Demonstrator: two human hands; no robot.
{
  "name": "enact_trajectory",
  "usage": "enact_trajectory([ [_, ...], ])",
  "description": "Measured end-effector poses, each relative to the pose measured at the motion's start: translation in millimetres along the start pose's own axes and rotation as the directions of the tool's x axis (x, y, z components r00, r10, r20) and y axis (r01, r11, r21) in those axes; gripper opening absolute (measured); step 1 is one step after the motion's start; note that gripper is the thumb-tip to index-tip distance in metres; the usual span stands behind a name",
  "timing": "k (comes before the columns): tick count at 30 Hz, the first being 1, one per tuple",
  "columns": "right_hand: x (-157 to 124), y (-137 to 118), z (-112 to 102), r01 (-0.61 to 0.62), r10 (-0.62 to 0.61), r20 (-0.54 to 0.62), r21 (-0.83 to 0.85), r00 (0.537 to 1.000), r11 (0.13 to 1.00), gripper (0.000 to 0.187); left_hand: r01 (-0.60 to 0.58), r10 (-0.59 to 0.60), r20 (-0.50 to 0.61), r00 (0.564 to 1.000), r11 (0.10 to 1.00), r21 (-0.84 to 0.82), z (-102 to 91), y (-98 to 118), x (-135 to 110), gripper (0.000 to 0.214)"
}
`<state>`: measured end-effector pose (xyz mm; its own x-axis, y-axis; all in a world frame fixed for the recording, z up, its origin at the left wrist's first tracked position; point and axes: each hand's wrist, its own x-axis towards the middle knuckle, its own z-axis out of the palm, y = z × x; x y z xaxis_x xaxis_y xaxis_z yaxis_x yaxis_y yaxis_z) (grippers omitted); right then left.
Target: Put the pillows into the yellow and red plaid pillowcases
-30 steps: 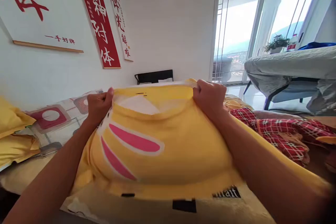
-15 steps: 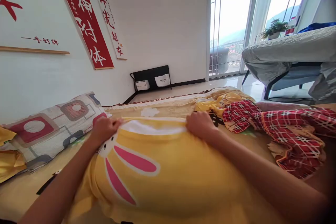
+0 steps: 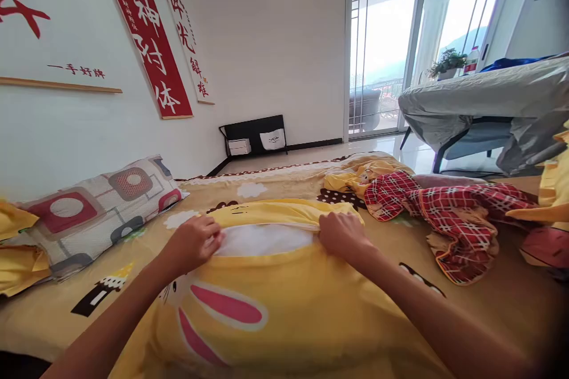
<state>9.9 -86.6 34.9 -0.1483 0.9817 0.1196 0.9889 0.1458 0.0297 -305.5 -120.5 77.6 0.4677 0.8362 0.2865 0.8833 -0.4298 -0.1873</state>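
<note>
A yellow pillowcase (image 3: 306,302) printed with a rabbit's head and long pink ears fills the near middle of the bed. Through its long opening a white pillow (image 3: 267,240) shows; the rest of the pillow is hidden inside. My left hand (image 3: 194,244) is closed on the cloth at the left end of the opening. At the right end, my right hand (image 3: 344,235) grips the edge with curled fingers. Beyond both hands, the yellow flap of the case lies toward the far side of the bed.
A patterned pillow (image 3: 106,207) rests by the left wall, with yellow cloth (image 3: 20,266) beside it. Red checked fabric (image 3: 444,201) lies rumpled on the bed (image 3: 391,284) at right. Past the bed stand a covered table (image 3: 484,86) and a black rack (image 3: 253,130).
Both hands have come down a little with the pillowcase. The opening now faces up more, showing more white pillow, and the yellow flap has appeared beyond it. The view has shifted slightly right.
</note>
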Motion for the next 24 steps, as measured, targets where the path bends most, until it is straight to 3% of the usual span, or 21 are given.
enact_trajectory([
  [3,-2.9,6.3,-20.2,-0.075,0.072,-0.062,-0.047,0.996,0.996,0.022,-0.269,0.269,-0.024,0.963,0.947,-0.173,-6.5,51.5,18.4,0.029],
  [6,-7.6,15.1,-33.5,-0.159,0.139,-0.207,-0.085,0.968,0.984,0.024,-0.428,0.440,-0.022,0.898,0.858,-0.283,17.0,102.5,32.0,0.041],
  [10,-13.5,33.3,-31.6,-0.190,0.083,-0.527,-0.152,0.846,0.970,0.026,-0.396,0.422,0.076,0.903,0.889,-0.232,47.5,145.9,39.5,0.045],
  [13,-16.0,44.5,-24.6,-0.168,0.017,-0.635,-0.178,0.772,0.970,0.019,-0.364,0.404,0.243,0.882,0.911,-0.192,40.6,159.0,56.4,0.038],
  [15,-17.6,47.0,-23.1,-0.154,-0.016,-0.694,-0.183,0.720,0.971,0.018,-0.311,0.352,0.297,0.888,0.934,-0.178,30.0,166.2,80.1,0.039],
  [16,-18.6,47.1,-23.4,-0.142,-0.036,-0.718,-0.187,0.695,0.972,0.017,-0.278,0.316,0.261,0.912,0.945,-0.172,27.6,171.2,94.6,0.037],
  [18,-21.1,46.6,-24.8,-0.104,-0.085,-0.757,-0.198,0.648,0.975,0.017,-0.251,0.264,0.055,0.963,0.951,-0.180,34.7,185.3,123.0,0.035],
  [20,-24.4,47.9,-25.5,-0.067,-0.129,-0.801,-0.206,0.585,0.976,0.016,-0.304,0.281,-0.139,0.950,0.934,-0.187,57.8,202.6,143.1,0.037],
  [22,-28.6,51.8,-25.4,-0.035,-0.170,-0.850,-0.216,0.498,0.976,0.017,-0.344,0.322,-0.147,0.935,0.923,-0.172,86.8,216.9,151.2,0.039],
  [24,-33.7,55.9,-27.0,-0.010,-0.208,-0.884,-0.233,0.419,0.972,0.020,-0.322,0.318,-0.047,0.947,0.934,-0.158,107.5,222.1,152.2,0.038],
])
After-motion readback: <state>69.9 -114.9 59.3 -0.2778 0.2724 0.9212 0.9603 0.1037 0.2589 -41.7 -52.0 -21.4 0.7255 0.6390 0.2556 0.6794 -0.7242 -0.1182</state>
